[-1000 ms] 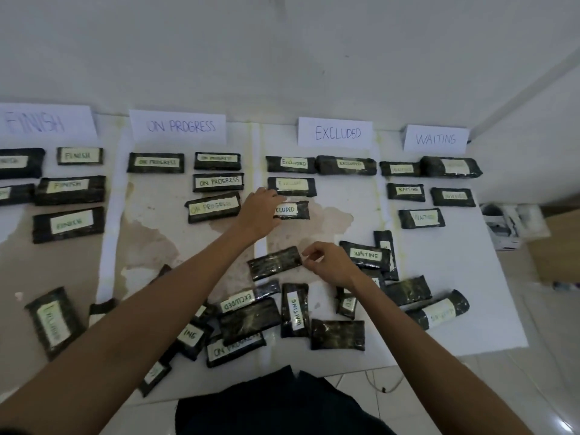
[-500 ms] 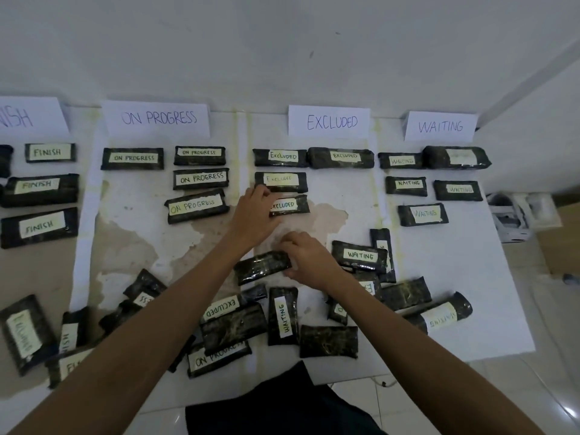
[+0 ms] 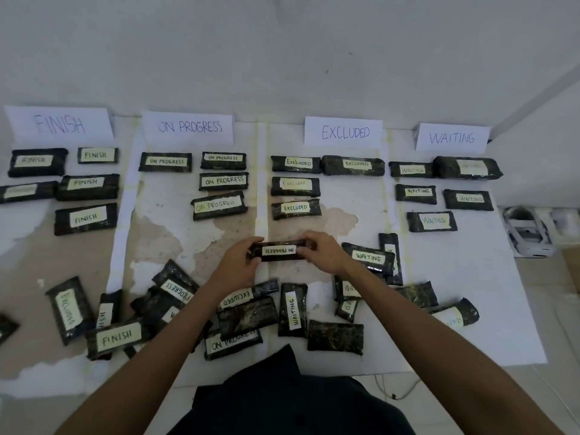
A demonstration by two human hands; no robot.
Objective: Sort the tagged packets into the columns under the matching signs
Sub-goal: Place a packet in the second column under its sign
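White wall (image 3: 282,58) behind a table (image 3: 470,277) covered with white paper sheets, stained and torn toward the left. Four paper signs stand along the far edge, left to right: FINISH sign (image 3: 59,124), ON PROGRESS sign (image 3: 188,127), EXCLUDED sign (image 3: 344,132), WAITING sign (image 3: 452,138). Dark wrapped packets with matching tags lie in rows under each sign.

Centre: both hands hold one ON PROGRESS packet (image 3: 279,250) by its ends. The left hand (image 3: 238,262) pinches the left end and the right hand (image 3: 323,252) the right end, fingers curled round it (the tag reads upside down from the camera). The packet lies level, at the seam between the ON PROGRESS and EXCLUDED columns, nearer the person than the lowest EXCLUDED packet (image 3: 296,208). Whether it clears the table cannot be told.

An unsorted heap of packets (image 3: 248,318) lies along the near edge, some tag-down.
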